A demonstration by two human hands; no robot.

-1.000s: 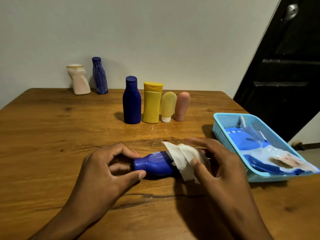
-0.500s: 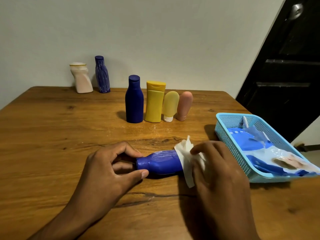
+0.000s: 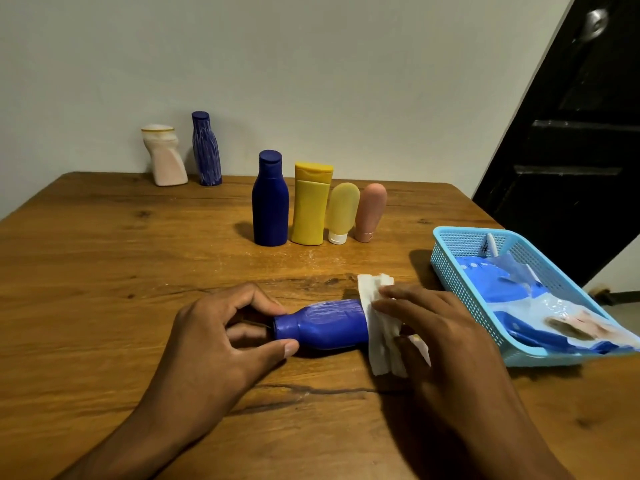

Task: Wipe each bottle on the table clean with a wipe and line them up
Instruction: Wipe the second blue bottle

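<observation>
Blue plastic, ribbed and lying on its side, is what both hands work on at lower centre of the frame: a small blue bottle (image 3: 325, 323) with its cap end pointing left. The left hand (image 3: 221, 337) pinches that cap end between thumb and curled fingers, holding the bottle against the wooden table (image 3: 104, 271). The right hand (image 3: 440, 337) presses a folded white wipe (image 3: 379, 327) over the bottle's base end, fingers curved around wipe and bottle together.

Judging by how things stand, the job looks past halfway. Four bottles stand upright in a tight row at centre frame: a dark blue bottle (image 3: 270, 199), a yellow bottle (image 3: 310, 204), a pale yellow tube (image 3: 342, 213) standing on its cap, and a pink tube (image 3: 370, 211), also cap down. These seem already wiped and lined up. Two more, a cream bottle (image 3: 164, 155) and a streaked blue bottle (image 3: 206, 148), stand apart at upper left against the wall and probably still wait their turn, after the one in hand.

At right, a light blue mesh basket (image 3: 460, 268) holds a blue and white wipes pack (image 3: 540, 306), its flap peeled open, plus a small white item near the back that I cannot identify.
</observation>
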